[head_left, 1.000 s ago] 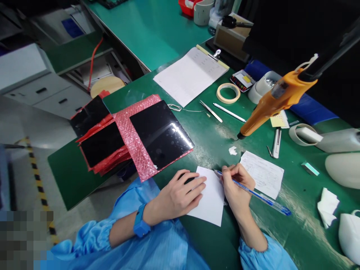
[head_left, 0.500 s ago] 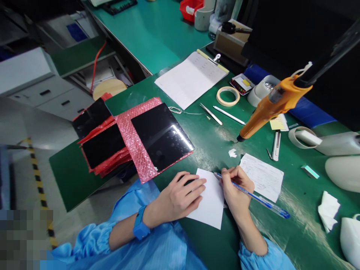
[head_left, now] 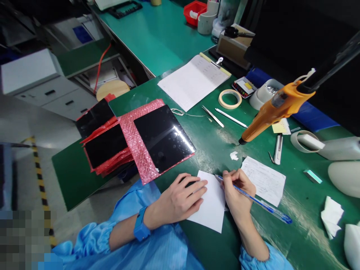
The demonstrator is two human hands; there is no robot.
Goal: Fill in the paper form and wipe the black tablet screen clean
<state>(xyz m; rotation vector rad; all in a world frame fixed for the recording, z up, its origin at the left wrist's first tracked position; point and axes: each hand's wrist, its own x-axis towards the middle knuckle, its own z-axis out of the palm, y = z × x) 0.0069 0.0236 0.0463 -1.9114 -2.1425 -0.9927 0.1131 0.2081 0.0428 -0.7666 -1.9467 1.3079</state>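
A blank white sheet of paper (head_left: 212,204) lies at the near edge of the green table. My left hand (head_left: 184,197) rests flat on its left side, fingers stretched out and a little apart. A blue ballpoint pen (head_left: 260,202) is pinched in my right hand (head_left: 239,189), its tip at the sheet's upper right edge. Whether the tip touches the paper I cannot tell. Just right of that hand lies a sheet covered in handwriting (head_left: 264,180). Left of the paper, a black glossy panel (head_left: 163,137) rests on pink bubble wrap (head_left: 133,138).
An orange electric screwdriver (head_left: 275,107) hangs over the table. Beyond the paper are tweezers (head_left: 213,116), a white pen (head_left: 231,118), a tape roll (head_left: 230,99) and a clipboard (head_left: 194,80). A utility knife (head_left: 278,149) lies at right. More wrapped panels (head_left: 106,146) are stacked at left.
The whole view has shifted slightly, so everything sits a little lower and further right. Both hands keep about the same pose on the paper, the pen still in the right one.
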